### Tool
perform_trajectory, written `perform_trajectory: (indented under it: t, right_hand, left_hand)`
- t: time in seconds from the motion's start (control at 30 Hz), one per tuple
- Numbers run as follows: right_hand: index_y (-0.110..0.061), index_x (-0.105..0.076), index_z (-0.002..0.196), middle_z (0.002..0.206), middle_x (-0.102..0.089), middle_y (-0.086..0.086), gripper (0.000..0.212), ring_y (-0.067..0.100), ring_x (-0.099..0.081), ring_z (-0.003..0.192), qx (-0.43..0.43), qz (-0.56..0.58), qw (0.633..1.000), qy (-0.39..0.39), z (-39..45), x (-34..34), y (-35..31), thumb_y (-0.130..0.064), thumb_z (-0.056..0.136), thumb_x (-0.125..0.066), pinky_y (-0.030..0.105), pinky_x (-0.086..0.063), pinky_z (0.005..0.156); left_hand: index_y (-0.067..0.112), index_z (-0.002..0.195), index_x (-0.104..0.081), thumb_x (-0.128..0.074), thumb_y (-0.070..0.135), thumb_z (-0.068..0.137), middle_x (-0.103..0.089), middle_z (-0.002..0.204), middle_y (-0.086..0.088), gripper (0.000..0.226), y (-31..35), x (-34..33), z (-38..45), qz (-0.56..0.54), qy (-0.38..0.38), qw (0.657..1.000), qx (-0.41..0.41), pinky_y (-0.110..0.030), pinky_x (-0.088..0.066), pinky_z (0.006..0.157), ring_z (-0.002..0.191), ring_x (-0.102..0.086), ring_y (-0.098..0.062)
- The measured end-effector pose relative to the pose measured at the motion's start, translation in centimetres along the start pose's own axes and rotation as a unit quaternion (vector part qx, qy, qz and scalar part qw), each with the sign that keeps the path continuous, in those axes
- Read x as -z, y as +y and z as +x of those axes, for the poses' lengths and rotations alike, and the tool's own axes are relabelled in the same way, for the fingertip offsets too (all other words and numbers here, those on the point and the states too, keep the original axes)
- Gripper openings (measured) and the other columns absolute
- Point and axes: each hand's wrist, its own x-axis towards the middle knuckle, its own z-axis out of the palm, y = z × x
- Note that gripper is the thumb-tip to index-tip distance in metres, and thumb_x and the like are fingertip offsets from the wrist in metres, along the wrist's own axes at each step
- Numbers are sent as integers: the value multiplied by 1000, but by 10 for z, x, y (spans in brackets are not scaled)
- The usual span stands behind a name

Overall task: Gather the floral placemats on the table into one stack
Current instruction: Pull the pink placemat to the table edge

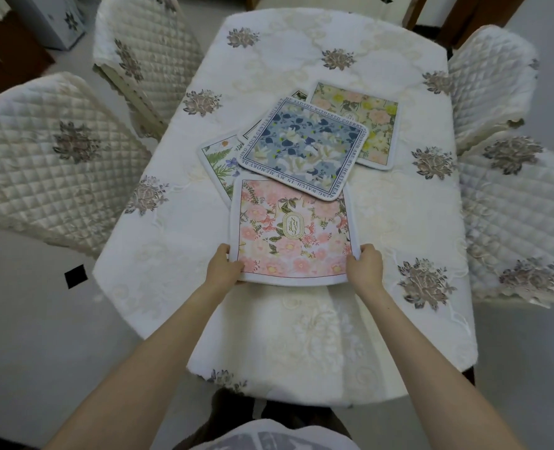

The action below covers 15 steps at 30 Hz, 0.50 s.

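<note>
A pink floral placemat (288, 235) lies nearest me on the table. My left hand (223, 266) grips its near left corner and my right hand (366, 266) grips its near right corner. A blue floral placemat (304, 147) lies tilted across the middle, overlapping the pink one's far edge. Behind it to the right lies a yellow and peach placemat (371, 116). A white fern placemat (220, 164) pokes out at the left, mostly covered. One more placemat (298, 95) shows only a corner behind the blue one.
The table wears a cream embroidered tablecloth (301, 336). Quilted chairs stand close on both sides: two at the left (48, 164) (145, 56) and two at the right (493, 86) (515, 222). Another chair back (330, 1) sits at the far end.
</note>
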Motion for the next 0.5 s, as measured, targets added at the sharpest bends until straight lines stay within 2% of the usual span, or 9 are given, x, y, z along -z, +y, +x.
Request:
perform_trajectory:
  t: [0.07, 0.2, 0.27, 0.33, 0.4, 0.5]
  right_hand:
    - [9, -50, 107, 111, -52, 30, 19, 38, -56, 87, -16, 0, 1000, 5, -24, -7, 10, -1, 90, -49, 34, -38, 64]
    - [6, -49, 101, 111, -51, 31, 13, 36, -54, 83, -50, 8, 999, 8, -67, -22, 29, -1, 90, -49, 33, -36, 64]
    - [6, -49, 101, 112, -51, 31, 13, 38, -55, 86, -68, 5, 998, 15, -86, -30, 37, -2, 90, -50, 33, -37, 65]
    - [9, -48, 106, 114, -51, 31, 19, 40, -56, 92, -83, 2, 996, 23, -104, -36, 45, -2, 91, -50, 34, -38, 68]
    - [10, -47, 108, 115, -50, 31, 21, 40, -55, 91, -88, -2, 996, 25, -121, -41, 52, -3, 91, -51, 33, -37, 68]
    - [9, -47, 108, 115, -50, 31, 22, 34, -52, 81, -93, -13, 995, 26, -144, -47, 60, -6, 92, -52, 31, -35, 66]
  left_hand:
    - [12, 103, -46, -52, 1, 85, -52, 99, -8, 22, -15, 7, -7, 21, -11, 1000, -3, -35, -55, 60, 89, -56, -29]
    - [15, 101, -45, -53, 3, 85, -55, 97, -8, 22, -45, 23, -16, 77, -33, 996, -15, -43, -57, 73, 87, -57, -30]
    - [16, 100, -45, -53, 4, 85, -56, 93, -5, 21, -58, 30, -22, 104, -47, 993, -24, -45, -57, 74, 86, -57, -29]
    - [15, 101, -45, -54, 6, 86, -54, 89, -1, 20, -68, 38, -27, 143, -58, 987, -43, -39, -54, 64, 82, -56, -27]
    - [14, 101, -45, -54, 8, 87, -53, 89, 0, 19, -78, 45, -33, 189, -65, 977, -70, -25, -41, 54, 76, -53, -21]
    - [13, 102, -45, -54, 8, 87, -53, 92, -2, 19, -90, 54, -41, 218, -80, 968, -92, -21, -36, 52, 75, -51, -19]
